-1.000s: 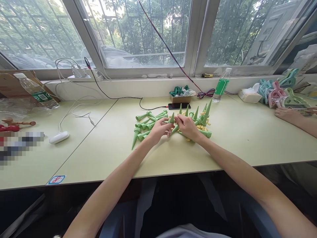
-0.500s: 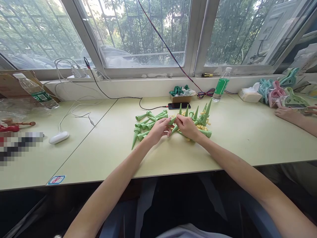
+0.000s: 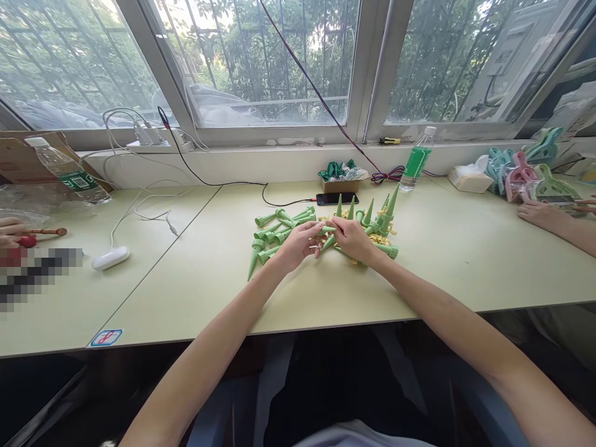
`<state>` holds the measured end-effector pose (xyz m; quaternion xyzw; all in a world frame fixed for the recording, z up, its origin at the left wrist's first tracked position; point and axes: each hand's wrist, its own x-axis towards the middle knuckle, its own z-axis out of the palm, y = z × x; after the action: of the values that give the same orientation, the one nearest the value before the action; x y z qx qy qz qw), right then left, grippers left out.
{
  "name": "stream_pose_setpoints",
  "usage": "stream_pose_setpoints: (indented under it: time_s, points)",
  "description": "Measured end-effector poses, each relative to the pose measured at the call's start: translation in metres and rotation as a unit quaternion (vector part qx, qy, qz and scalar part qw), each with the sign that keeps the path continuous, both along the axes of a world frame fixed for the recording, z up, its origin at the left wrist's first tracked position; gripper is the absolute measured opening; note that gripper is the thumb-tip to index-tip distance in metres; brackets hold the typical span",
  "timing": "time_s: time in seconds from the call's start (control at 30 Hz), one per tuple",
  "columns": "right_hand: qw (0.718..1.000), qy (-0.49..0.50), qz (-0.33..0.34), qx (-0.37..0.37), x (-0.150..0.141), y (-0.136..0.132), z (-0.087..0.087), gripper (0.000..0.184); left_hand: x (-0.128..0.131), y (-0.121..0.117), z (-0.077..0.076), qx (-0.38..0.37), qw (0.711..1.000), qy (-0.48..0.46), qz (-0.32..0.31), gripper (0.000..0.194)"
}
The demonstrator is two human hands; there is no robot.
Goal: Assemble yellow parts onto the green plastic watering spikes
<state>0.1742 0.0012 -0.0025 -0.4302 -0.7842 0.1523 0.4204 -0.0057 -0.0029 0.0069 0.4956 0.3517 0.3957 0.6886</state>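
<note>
My left hand (image 3: 300, 244) is closed around a green plastic watering spike (image 3: 327, 230), which lies nearly level with its point toward the right. My right hand (image 3: 354, 239) is pinched close against that spike's pointed end; whatever lies between its fingertips is hidden. Left of and behind my left hand, several loose green spikes (image 3: 269, 234) with ribbed caps lie in a heap. Beyond my right hand, more green spikes (image 3: 390, 211) stand with points up or lie down, with small yellow parts (image 3: 391, 231) among them.
Behind the heap are a phone (image 3: 336, 198) on a cable and a small box (image 3: 342, 185) of green material. A water bottle (image 3: 416, 160), tissue pack (image 3: 470, 177) and plastic clips (image 3: 519, 177) stand to the right. Other people's hands (image 3: 540, 213) rest at both table ends.
The spike in my left hand has turned from slanting upward to nearly level. My right fingers have shifted slightly at its tip. Another person's hand has appeared at the far left by a wooden-handled object.
</note>
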Motion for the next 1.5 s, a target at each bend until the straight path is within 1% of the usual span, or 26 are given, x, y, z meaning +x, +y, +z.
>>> stream_pose_setpoints:
  time_s: [0.33,0.53,0.67,0.87,0.97,1.07,1.2,1.37,1.5]
  points:
    - [1.000,0.000,0.011,-0.020,0.000,-0.004,0.004,0.046,0.000,-0.002,0.001,0.044,0.999,0.002,-0.004,0.047]
    - [1.000,-0.008,0.010,-0.018,0.001,-0.003,0.004,0.049,0.000,-0.003,-0.001,0.068,0.998,0.016,0.006,0.048]
    - [1.000,-0.011,0.004,-0.015,0.000,-0.003,0.003,0.049,0.000,-0.003,-0.002,0.103,0.994,0.037,0.017,0.049]
    - [1.000,-0.013,0.003,-0.012,0.001,-0.002,0.003,0.050,0.001,-0.006,-0.004,0.207,0.969,0.122,0.052,0.041]
    - [1.000,-0.013,0.006,-0.012,0.002,-0.001,0.003,0.051,0.003,-0.008,-0.003,0.238,0.956,0.156,0.075,0.041]
    - [1.000,-0.014,0.010,-0.017,0.003,-0.001,0.003,0.050,0.006,-0.010,-0.002,0.276,0.941,0.173,0.088,0.038]
    - [1.000,-0.011,0.009,-0.014,0.003,-0.002,0.004,0.049,0.008,-0.011,-0.002,0.335,0.922,0.175,0.089,0.033]
    - [1.000,-0.001,0.008,-0.007,0.001,-0.002,0.005,0.054,0.008,-0.014,-0.001,0.359,0.904,0.204,0.106,0.036]
    - [1.000,0.001,0.003,-0.006,0.001,-0.003,0.005,0.057,0.010,-0.016,0.001,0.343,0.912,0.189,0.123,0.041]
